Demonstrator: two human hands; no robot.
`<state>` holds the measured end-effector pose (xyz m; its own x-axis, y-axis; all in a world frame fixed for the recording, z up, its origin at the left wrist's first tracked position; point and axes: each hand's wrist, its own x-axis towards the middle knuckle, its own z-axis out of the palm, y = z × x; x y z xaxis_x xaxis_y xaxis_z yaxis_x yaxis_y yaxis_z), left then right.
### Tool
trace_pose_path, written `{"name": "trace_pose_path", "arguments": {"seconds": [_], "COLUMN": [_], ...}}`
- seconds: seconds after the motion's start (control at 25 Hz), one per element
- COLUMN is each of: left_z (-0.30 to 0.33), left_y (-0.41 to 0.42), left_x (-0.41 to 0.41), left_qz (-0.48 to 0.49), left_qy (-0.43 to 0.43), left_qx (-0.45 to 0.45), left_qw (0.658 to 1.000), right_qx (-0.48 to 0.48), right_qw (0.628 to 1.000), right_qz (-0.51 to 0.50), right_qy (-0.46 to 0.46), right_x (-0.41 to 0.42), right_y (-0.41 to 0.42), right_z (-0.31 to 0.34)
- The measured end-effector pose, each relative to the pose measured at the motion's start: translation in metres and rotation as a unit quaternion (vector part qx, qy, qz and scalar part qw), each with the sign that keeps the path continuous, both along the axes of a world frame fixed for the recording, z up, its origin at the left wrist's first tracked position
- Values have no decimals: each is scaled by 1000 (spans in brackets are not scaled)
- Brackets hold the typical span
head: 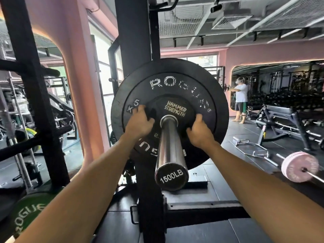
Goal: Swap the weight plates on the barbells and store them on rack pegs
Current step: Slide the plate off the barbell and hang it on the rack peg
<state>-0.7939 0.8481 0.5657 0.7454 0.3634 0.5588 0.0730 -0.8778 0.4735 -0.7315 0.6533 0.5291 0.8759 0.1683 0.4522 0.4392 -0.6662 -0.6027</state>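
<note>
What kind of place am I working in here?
A commercial gym, most likely. Both hands grip a small Hammer Strength plate on a barbell sleeve stamped 1500LB, with a Rogue bumper plate behind it; a weight bench stands to the right.

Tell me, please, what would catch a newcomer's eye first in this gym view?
The chrome barbell sleeve juts toward the camera at centre, its end cap reading 1500LB. Behind it sits a big black Rogue plate, with a small Hammer Strength plate in front, gripped at its edges by the left hand and right hand. A pink plate lies low at the right.
</note>
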Motion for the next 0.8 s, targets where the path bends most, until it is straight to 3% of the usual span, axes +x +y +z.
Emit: {"name": "trace_pose_path", "arguments": {"seconds": [0.2,0.32,0.44,0.64,0.8], "left_z": [6,4,-2,-6,-4], "left_y": [-1,-4,-4,-17,-34], "left_x": [13,9,-9,-64,-128], "left_qz": [50,54,52,14,6], "left_qy": [1,16,33,29,9], "left_qx": [113,129,109,-2,21], "left_qw": [992,990,992,999,1000], "right_qx": [-16,-10,-22,-46,-77], "right_qw": [999,999,997,996,994], "right_qz": [-8,-12,1,-1,-25], "right_qy": [-41,-50,-69,-71,-74], "right_x": [12,8,-7,-66,-133], "right_y": [8,9,4,-22,-49], "right_z": [1,6,16,25,25]}}
